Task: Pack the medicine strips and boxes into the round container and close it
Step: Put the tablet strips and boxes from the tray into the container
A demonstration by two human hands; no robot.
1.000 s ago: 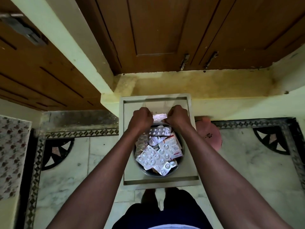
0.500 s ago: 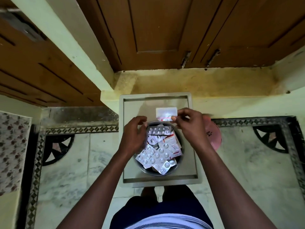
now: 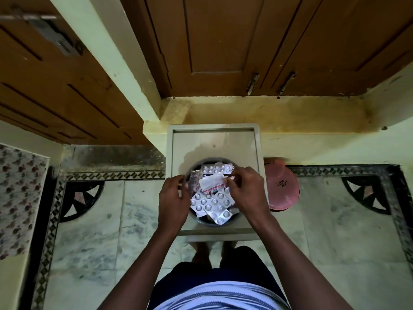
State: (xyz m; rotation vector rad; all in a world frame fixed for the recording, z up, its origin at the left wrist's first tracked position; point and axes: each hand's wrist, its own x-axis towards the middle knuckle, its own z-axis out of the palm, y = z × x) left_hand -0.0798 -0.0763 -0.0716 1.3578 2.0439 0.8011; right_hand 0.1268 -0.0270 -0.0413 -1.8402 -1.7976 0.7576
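Observation:
A round dark container [image 3: 194,167] stands on a grey stool top [image 3: 214,142], filled with several silver blister strips [image 3: 210,203]. My right hand [image 3: 244,190] pinches a small white medicine box [image 3: 211,182] with a red stripe, held tilted just above the strips inside the container. My left hand [image 3: 173,198] rests against the container's left rim, fingers curled around it. The pink lid [image 3: 282,186] lies on the floor to the right of the stool, partly hidden behind it.
Brown wooden cupboard doors [image 3: 223,41] fill the wall ahead above a yellowish ledge [image 3: 268,113]. The marble floor [image 3: 335,220] has a dark patterned border. A floral cloth [image 3: 17,198] shows at the left edge. My legs stand just below the stool.
My right hand lifted the white box from the stool's back part and brought it down over the strips in the container. My left hand moved to the container's left rim.

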